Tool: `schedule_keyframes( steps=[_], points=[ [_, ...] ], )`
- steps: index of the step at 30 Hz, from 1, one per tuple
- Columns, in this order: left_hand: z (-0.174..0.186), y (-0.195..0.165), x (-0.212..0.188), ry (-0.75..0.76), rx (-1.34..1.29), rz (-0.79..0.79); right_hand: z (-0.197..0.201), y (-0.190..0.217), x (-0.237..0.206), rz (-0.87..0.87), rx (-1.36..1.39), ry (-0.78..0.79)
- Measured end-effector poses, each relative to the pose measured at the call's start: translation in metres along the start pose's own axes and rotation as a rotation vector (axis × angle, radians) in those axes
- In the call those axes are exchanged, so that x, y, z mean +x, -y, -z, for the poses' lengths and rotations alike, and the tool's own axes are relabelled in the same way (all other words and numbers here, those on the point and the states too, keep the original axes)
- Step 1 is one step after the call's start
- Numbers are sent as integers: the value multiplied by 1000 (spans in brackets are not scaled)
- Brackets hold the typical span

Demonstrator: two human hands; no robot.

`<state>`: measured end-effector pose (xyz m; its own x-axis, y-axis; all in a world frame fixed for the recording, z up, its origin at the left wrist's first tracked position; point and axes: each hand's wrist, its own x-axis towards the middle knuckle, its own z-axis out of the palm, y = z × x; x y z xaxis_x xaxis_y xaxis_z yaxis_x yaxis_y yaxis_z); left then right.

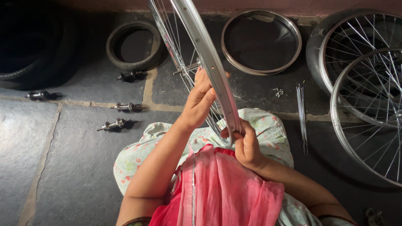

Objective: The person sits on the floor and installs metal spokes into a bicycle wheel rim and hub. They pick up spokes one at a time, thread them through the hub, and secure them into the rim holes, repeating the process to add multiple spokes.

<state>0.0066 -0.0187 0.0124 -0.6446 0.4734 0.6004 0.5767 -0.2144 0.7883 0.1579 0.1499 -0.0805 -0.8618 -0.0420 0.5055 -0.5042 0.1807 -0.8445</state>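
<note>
A shiny spoked bicycle wheel rim (208, 58) stands upright on edge over my lap, running from the top of the view down to my knees. My left hand (199, 100) reaches in among the spokes (173, 46) near the hub axle (187, 69), fingers curled against the rim's left side. My right hand (245, 142) pinches the lower edge of the rim between thumb and fingers. A pink scarf and floral clothing lie beneath.
On the stone floor: a bare metal rim (261, 42), a small tyre (134, 44), several hub axles (121, 107) at left, a bundle of loose spokes (301, 113), small nipples (278, 92), two spoked wheels (368, 104) at right, a large dark tyre (29, 46) far left.
</note>
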Motion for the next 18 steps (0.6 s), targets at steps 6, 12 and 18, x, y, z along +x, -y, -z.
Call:
schedule_keyframes(
  steps=[6, 12, 18],
  points=[
    [-5, 6, 1, -45, -138, -98, 0, -1, -2, 79, 29, 42],
    [0, -4, 0, 36, -102, -9, -1, -4, -4, 59, 18, 27],
    [4, -5, 12, -491, -420, 38, -3, -11, -4, 71, -3, 16]
  ],
)
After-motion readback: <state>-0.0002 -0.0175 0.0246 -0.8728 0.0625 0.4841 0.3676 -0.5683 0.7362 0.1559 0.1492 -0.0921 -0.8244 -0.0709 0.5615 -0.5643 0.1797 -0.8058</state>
